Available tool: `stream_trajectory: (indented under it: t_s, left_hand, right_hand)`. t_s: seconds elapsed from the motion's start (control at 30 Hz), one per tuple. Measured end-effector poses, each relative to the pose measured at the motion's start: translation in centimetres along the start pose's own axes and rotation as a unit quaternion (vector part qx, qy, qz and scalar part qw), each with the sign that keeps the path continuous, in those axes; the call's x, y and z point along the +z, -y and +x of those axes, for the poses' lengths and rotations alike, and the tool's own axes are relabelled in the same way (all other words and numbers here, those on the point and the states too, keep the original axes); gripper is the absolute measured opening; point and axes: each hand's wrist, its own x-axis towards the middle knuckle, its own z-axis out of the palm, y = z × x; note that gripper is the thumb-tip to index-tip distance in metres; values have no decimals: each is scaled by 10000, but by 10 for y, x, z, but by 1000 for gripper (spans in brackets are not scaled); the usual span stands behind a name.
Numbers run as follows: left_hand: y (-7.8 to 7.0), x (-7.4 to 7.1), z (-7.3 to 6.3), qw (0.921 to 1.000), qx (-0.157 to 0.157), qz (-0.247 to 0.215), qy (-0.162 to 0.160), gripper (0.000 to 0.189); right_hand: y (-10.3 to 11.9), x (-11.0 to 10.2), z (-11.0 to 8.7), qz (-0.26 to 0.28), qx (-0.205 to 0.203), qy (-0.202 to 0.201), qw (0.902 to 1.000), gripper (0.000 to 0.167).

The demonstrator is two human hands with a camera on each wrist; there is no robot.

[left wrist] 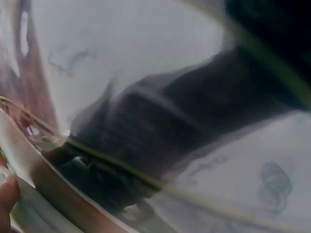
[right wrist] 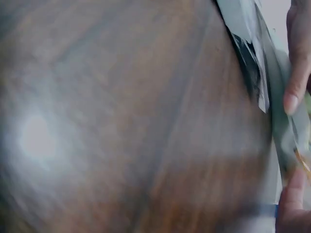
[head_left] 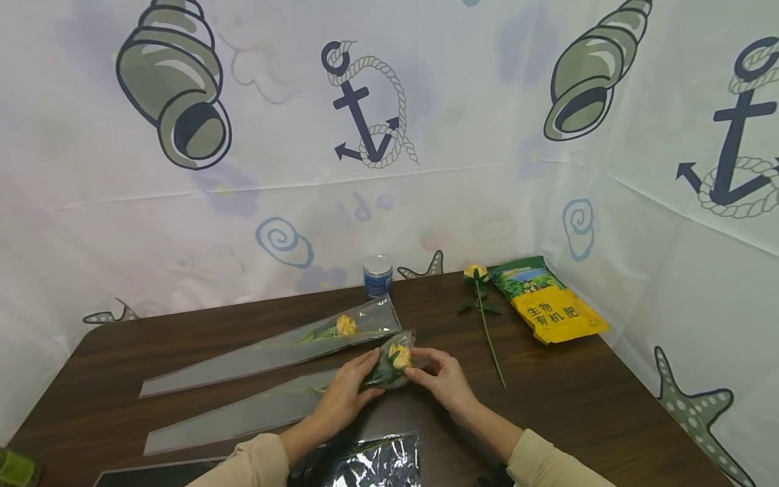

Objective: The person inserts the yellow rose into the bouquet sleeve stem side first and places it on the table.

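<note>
A yellow rose lies inside a clear tapered flower sleeve at the middle of the table. My left hand holds the sleeve just left of the bloom, thumb nearer me. With thumb and index finger, my right hand pinches the sleeve's wide end beside the petals. The right wrist view catches both hands at its right edge, with the sleeve between them. Behind lies a second sleeve with another yellow rose in it. The left wrist view is blurred.
A single yellow rose with a long stem lies at the right, beside a yellow and green fertilizer bag. A blue can stands at the back edge. Shiny dark plastic wrapping lies in front. A green object is at lower left.
</note>
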Motion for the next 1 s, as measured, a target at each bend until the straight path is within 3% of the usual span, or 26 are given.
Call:
stream_trajectory:
  t_s: [0.17, 0.37, 0.6, 0.73, 0.87, 1.0]
  left_hand:
    - [2, -1, -2, 9999, -92, -30, 120, 66]
    - [7, -1, -4, 9996, -178, 86, 197, 69]
    - [15, -1, -5, 9996, -143, 26, 227, 69]
    - [17, -3, -6, 9997, -90, -40, 212, 68]
    - [18, -5, -7, 9995, -128, -23, 270, 69]
    - [18, -7, -6, 9986, -239, 5, 469, 72]
  right_hand:
    - [0, -9, 3, 542, 690, 744, 9934, 45]
    - [0, -15, 6, 924, 1364, 1691, 9717, 54]
    - [5, -15, 14, 846, 1977, 2243, 9505, 51]
    - [10, -11, 18, 654, 2042, 2536, 9433, 50]
    - [12, -8, 17, 573, 1938, 2509, 9467, 44]
    - [10, -8, 11, 697, 1632, 2031, 9630, 39]
